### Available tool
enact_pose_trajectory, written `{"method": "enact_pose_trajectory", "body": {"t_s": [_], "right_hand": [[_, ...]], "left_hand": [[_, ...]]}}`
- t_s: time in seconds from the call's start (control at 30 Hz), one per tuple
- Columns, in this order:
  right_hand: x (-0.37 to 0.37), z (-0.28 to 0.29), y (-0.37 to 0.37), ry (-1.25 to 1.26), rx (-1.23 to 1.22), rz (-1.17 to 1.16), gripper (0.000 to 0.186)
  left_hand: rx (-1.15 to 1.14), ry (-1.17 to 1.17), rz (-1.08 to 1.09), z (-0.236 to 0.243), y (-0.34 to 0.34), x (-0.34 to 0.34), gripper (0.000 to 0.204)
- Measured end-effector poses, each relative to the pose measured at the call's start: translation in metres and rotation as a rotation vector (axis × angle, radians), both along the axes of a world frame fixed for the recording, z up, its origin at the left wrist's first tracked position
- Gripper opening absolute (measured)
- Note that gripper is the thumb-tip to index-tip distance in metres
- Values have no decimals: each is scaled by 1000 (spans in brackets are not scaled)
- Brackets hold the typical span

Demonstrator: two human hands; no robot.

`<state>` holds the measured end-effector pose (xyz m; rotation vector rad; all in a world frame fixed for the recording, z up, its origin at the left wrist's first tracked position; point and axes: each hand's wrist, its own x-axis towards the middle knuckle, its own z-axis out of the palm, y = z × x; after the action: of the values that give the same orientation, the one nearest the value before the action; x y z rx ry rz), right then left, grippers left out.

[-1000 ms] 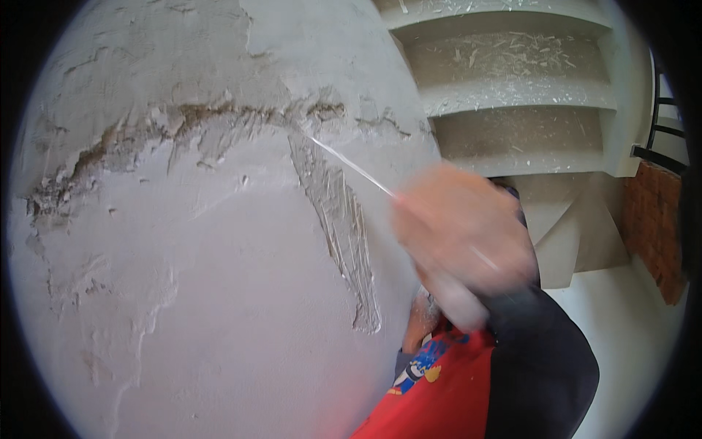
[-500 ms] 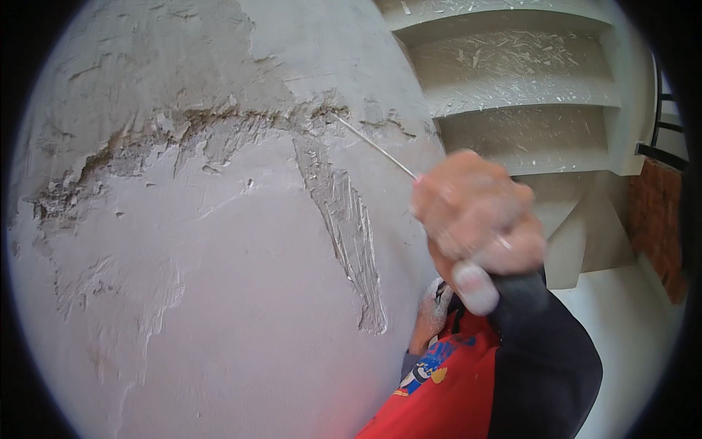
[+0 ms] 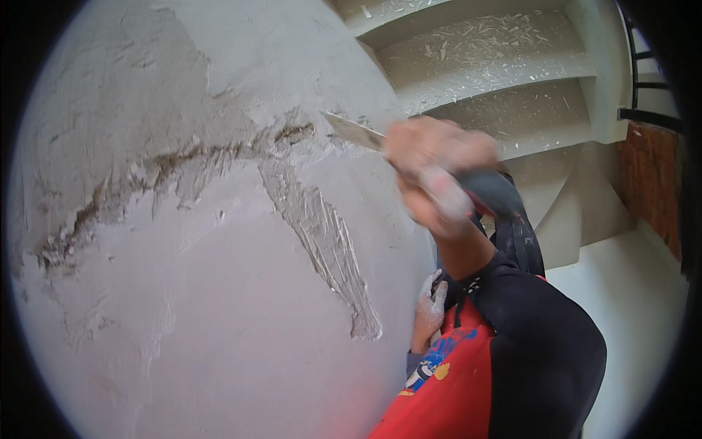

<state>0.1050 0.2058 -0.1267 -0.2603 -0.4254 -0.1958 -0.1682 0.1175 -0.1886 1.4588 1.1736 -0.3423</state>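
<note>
scraper (image 3: 357,133), upper centre: light, stiff, we judge; our right hand (image 3: 439,157) wraps its hidden handle, best hold; left hand (image 3: 430,307): can't tell

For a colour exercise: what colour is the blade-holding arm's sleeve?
The sleeve is black; it shows best in the head view.

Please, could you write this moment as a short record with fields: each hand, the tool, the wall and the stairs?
Right hand: closed around a scraper; blurred
Tool position: thin blade points left, its tip near the right end of the rough gouge; contact with the wall cannot be told
Left hand: lower, whitened with dust, beside the red-and-black top; grip unclear
Wall: pale, with the gouge running across and a scraped grey strip slanting down
Stairs: right of the wall, strewn with pale flakes
</note>
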Motion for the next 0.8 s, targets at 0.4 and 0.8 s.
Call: {"method": "enact_pose_trajectory", "body": {"t_s": [0.4,0.8], "right_hand": [[23,49,-1,-118,-101,-13,14],[38,119,44,114,-45,89,15]], "left_hand": [[35,-18,-62,-5,2,-5,39],[244,-103,-139,-11,-6,-18,40]]}}
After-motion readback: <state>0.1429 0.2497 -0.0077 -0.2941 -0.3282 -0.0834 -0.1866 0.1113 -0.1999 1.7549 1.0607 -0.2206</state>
